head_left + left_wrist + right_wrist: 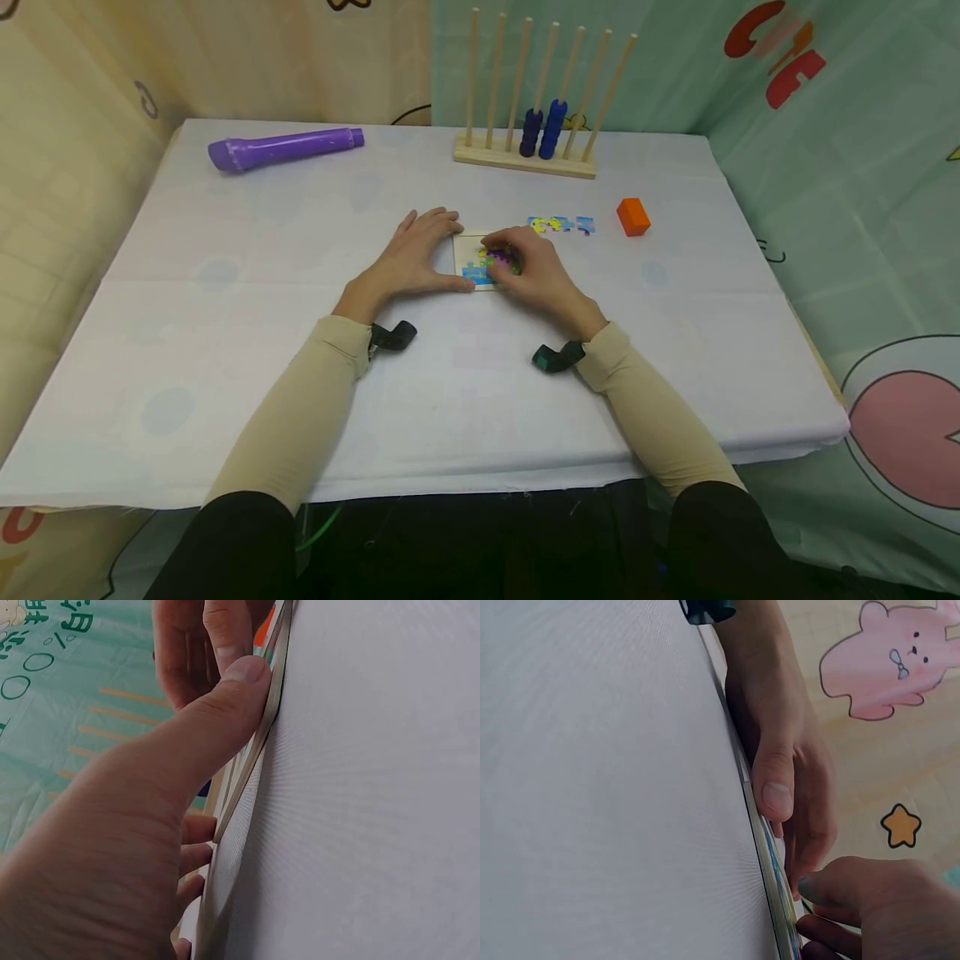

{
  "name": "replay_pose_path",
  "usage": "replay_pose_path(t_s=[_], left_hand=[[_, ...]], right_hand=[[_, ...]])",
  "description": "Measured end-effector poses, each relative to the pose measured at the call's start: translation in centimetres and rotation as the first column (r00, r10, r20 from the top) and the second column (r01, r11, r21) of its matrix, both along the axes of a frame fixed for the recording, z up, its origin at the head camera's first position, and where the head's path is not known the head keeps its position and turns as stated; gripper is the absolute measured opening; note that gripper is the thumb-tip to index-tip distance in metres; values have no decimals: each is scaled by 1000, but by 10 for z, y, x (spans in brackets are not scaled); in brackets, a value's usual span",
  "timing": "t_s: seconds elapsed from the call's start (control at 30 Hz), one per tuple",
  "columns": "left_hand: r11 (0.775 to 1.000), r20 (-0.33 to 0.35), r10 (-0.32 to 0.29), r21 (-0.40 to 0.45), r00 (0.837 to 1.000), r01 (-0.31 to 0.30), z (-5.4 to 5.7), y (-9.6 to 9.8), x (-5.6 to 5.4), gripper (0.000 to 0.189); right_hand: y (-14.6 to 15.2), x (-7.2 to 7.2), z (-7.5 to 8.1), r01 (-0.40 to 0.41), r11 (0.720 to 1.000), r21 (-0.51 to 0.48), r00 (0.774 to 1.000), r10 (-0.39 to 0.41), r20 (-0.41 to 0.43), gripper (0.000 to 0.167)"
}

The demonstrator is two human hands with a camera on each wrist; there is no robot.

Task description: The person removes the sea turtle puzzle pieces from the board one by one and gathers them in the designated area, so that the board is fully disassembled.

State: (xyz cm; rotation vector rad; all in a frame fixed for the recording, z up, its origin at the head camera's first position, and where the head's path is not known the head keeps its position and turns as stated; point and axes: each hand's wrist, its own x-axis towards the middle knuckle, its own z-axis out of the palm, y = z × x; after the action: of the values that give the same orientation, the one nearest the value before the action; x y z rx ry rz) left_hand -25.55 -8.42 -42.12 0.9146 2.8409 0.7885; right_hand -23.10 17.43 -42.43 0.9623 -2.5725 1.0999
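A: Nearest to cam?
B: Tan sleeves [292,417], lower L and lower R of frame, black wrist cams [393,336] at the cuffs, all over a white cloth [465,417].
A: Hands?
B: Mid-frame. L hand [415,254]: fingers extended, thumb well apart from them; thumb on the puzzle board's [466,250] lower L corner, fingertips by its upper L. R hand [540,271]: fingers bent over the board's R part; can't tell if they pinch a pc.
A: Board posn?
B: Frame ctr, btwn the hands, flat. Bottom edge runs side to side, L edge approx straight up-frame. R end's hidden, so can't call the long axis. Blue pcs [474,277] along the bottom, purple/pink pcs [497,258] above R. L wrist view has it edge-on, slanting to upper R.
A: Beyond?
B: Loose pcs [555,223] just above R hand, row running sideways. Orange block [634,217] to their R.
A: Farther?
B: Purple mic-shaped thing [292,150], upper L, long axis nearly level, fat end L. Peg rack [525,158], top ctr-R: 7 pegs, blue beads [552,132] on two. Behind: backdrop [300,58], beige L, green R.
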Motion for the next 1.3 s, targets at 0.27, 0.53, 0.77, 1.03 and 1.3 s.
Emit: replay_pose_path(t_s=[0.27,0.53,0.77,1.03,1.3], left_hand=[[1000,-1,-3,9,1000,3,0,2,0,97],[1000,2,-4,7,1000,4,-2,2,-1,96],[1000,-5,-11,11,1000,11,-3,3,-2,96],[1000,-3,-12,-6,1000,12,0,3,-2,96],[1000,5,-8,-1,1000,8,3,1,-1,96]], right_hand=[[1,1,0,-10,998,63,1000,10,-1,41],[1,1,-1,-14,997,77,1000,13,10,42],[1,1,-1,18,995,101,999,-21,25,44],[-3,-4,2,13,992,125,996,-24,84,47],[-6,-9,5,-14,995,99,991,0,134,44]])
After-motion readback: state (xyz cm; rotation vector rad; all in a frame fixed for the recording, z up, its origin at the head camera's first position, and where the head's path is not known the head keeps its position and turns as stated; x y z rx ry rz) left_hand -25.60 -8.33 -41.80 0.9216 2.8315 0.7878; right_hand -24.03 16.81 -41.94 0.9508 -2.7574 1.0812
